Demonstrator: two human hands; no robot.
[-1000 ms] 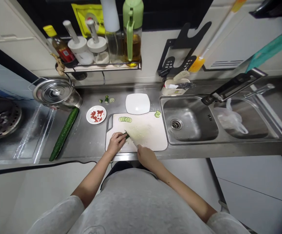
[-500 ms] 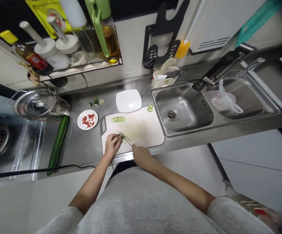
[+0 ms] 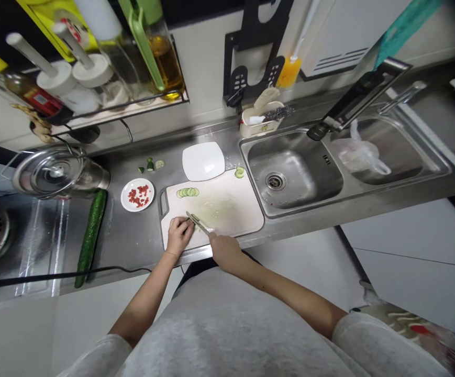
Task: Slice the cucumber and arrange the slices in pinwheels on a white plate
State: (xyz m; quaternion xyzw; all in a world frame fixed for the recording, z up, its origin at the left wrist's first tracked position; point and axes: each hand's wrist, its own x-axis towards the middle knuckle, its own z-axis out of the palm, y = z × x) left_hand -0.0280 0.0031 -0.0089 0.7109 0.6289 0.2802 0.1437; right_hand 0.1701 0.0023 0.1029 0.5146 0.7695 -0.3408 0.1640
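My right hand (image 3: 225,251) is closed round the handle of a kitchen knife (image 3: 200,224), its blade pointing left and away from me. At the blade's tip, my left hand (image 3: 179,233) presses its curled fingers on a small piece of cucumber, mostly hidden beneath them. Both hands work over a white cutting board (image 3: 246,209) with a grey edge. A row of overlapping cucumber slices (image 3: 188,192) lies near its upper left, and a few more slices (image 3: 239,172) lie at its upper right corner. Wet green bits dot the middle.
A white square plate (image 3: 203,161) sits behind the board. Left of it are a small plate (image 3: 137,208) of chopped red pieces, cucumber ends (image 3: 150,165) and a whole cucumber (image 3: 91,238). A double sink (image 3: 293,173) adjoins on the right; a pot (image 3: 50,173) stands at left.
The whole view has shifted slightly. The knife blade has tilted a little beside my left fingers, and a green strip of cucumber now shows along it. Both hands keep their hold.
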